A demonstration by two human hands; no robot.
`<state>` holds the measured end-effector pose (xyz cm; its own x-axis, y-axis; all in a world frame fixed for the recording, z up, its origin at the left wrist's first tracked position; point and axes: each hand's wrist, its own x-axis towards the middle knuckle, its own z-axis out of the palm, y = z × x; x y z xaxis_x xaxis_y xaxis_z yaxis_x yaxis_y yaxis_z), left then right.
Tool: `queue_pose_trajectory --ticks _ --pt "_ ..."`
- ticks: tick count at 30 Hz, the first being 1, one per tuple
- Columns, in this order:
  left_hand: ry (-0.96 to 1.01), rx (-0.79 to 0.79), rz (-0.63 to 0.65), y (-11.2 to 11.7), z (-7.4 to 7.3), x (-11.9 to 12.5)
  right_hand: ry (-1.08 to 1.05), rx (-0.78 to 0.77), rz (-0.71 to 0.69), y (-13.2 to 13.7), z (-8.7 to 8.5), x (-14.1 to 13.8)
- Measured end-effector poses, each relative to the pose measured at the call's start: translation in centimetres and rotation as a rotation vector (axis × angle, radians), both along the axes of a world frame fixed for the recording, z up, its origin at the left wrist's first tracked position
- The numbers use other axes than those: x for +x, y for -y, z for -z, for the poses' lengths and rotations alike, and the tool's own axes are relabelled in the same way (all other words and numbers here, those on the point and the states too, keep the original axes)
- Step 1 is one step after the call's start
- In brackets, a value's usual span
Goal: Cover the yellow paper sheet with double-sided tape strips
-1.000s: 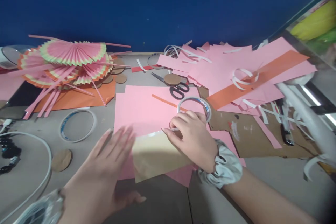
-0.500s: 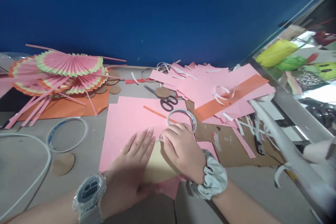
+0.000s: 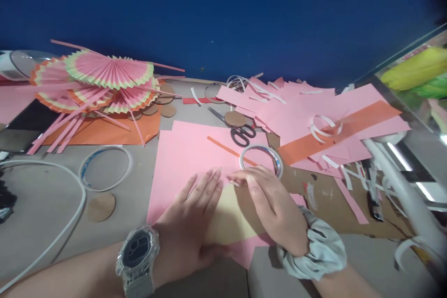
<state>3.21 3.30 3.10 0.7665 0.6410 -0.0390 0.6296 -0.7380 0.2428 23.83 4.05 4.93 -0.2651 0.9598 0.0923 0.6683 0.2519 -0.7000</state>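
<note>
My left hand [image 3: 199, 212] lies flat, fingers outstretched, pressing on a pale yellow sheet [image 3: 235, 214] and the pink paper [image 3: 181, 149] beneath it. At the yellow sheet's upper edge, my right hand [image 3: 272, 205] is closed in a pinch on a small white strip [image 3: 234, 183]. Part of that strip is hidden by the fingers. Just beyond the right hand lies a roll of tape [image 3: 280, 160], partly over the pink paper. A narrow orange strip [image 3: 223, 146] rests on the same paper.
Black-handled scissors [image 3: 240, 136] lie behind, under a cardboard disc [image 3: 235, 119]. Folded paper fans [image 3: 111, 74] are piled at left near another tape roll [image 3: 130, 163]. Pink sheets [image 3: 272, 107] and a cutter [image 3: 375, 207] lie at right. A cable [image 3: 84, 186] curves along the left.
The view has swung left, so everything appears farther right. My right hand's fingers have gone from curled tightly to more extended at the sheet's edge. My left hand stays flat.
</note>
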Motion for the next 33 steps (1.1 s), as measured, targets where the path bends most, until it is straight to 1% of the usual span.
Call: queue_pose_trajectory --ticks 5,9,11,13,17,19,21,24,26,30,33 --pt "0.008 0.027 -0.006 0.0 0.0 0.1 -0.244 -0.113 0.175 0.0 0.1 0.6" --pt "0.008 0.032 0.006 0.0 0.1 0.1 -0.325 -0.147 0.247 -0.1 0.0 0.7" --pt "0.003 0.025 0.011 0.0 0.2 0.0 -0.318 -0.127 0.264 0.0 0.0 0.6" --pt "0.0 0.02 0.009 0.0 0.2 0.0 -0.286 -0.078 0.247 0.1 -0.1 0.6" --pt "0.002 0.042 0.012 0.0 0.3 0.1 -0.22 0.092 0.186 0.0 -0.5 0.7" --pt "-0.004 0.049 0.012 0.0 0.2 0.1 -0.15 0.149 0.219 -0.3 -0.9 1.0" --pt "-0.016 0.052 0.012 0.0 0.1 0.1 0.018 0.118 0.231 -0.6 -1.2 1.5" --pt "-0.031 0.072 0.01 -0.2 -0.1 0.3 0.364 0.031 0.152 -0.8 -1.2 2.1" --pt "-0.033 0.09 0.006 -0.2 -0.2 0.3 0.514 0.019 0.092 -0.7 -1.1 2.3" --pt "-0.066 0.096 -0.005 -0.2 -0.4 -0.4 0.652 0.088 0.043 -0.4 -1.5 2.5" --pt "-0.113 0.138 -0.025 -0.2 -0.5 -1.3 0.682 0.158 0.023 -0.1 -2.2 2.6"
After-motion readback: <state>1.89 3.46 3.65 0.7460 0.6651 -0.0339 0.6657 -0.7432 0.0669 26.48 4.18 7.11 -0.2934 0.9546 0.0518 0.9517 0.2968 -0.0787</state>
